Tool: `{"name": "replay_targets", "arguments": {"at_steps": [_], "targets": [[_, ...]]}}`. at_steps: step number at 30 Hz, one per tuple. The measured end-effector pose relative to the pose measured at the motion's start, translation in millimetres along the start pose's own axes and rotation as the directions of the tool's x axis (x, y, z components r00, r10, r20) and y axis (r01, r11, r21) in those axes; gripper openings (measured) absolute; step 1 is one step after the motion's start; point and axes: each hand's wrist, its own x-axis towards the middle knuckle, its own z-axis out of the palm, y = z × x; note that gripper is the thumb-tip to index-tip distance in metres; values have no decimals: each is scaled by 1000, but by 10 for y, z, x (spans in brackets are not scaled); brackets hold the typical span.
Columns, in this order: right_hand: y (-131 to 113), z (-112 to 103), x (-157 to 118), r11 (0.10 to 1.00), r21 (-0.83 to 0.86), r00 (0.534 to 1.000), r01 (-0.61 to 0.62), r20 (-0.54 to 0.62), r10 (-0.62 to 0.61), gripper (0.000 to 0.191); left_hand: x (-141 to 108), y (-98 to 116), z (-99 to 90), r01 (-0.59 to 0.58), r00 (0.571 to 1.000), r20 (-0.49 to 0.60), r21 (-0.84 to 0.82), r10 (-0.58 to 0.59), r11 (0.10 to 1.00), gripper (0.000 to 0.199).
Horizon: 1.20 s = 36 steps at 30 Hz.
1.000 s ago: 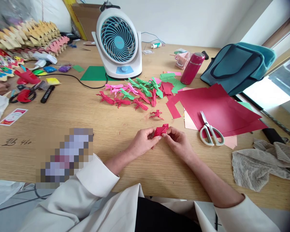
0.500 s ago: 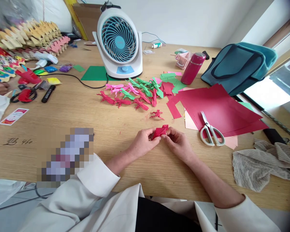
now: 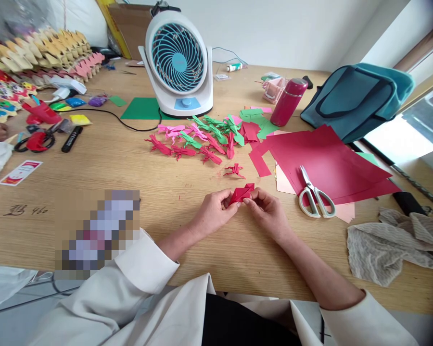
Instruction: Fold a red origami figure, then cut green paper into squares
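A small folded red paper point(image 3: 242, 193) is pinched between both hands just above the wooden table. My left hand point(image 3: 217, 207) grips its left side with thumb and fingers. My right hand point(image 3: 269, 211) has its thumb and fingers closed on the right side. Beyond the hands lies one small red folded figure point(image 3: 234, 169). Behind it spreads a group of folded paper figures in red, pink and green point(image 3: 209, 134). Red paper sheets point(image 3: 324, 158) are at the right, with white-handled scissors point(image 3: 312, 197) lying partly on them.
A fan point(image 3: 179, 62) stands at the back, beside a red bottle point(image 3: 289, 102) and a teal bag point(image 3: 357, 98). A grey cloth point(image 3: 378, 245) lies at the right edge. At the left are a black marker point(image 3: 72, 139), a printed card point(image 3: 20, 173) and a blurred patch point(image 3: 101, 230).
The folded red paper has tilted and shifted slightly up and right between the fingers. My right fingers have moved a little; both hands still grip it.
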Motion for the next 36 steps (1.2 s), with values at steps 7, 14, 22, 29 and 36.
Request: {"name": "replay_targets", "arguments": {"at_steps": [7,14,22,29,36], "targets": [[-22,16,-6,992,119,998,-31,52,25,21,-4,-9,1,-26,1000,9,-30,26,999,18],[-61,12,-9,1000,-7,999,-23,38,23,25,-7,-9,20,-20,1000,11,-79,21,997,19],[-61,14,-7,999,37,999,-27,37,26,26,-11,4,15,-25,1000,-1,-69,25,997,16],[-38,0,-2,1000,17,999,-22,31,22,29,-6,-4,15,1,1000,26,-84,1,996,20],[-50,-10,12,998,47,999,-29,29,28,30,-8,28,-8,-17,1000,23,-100,20,995,15]]}}
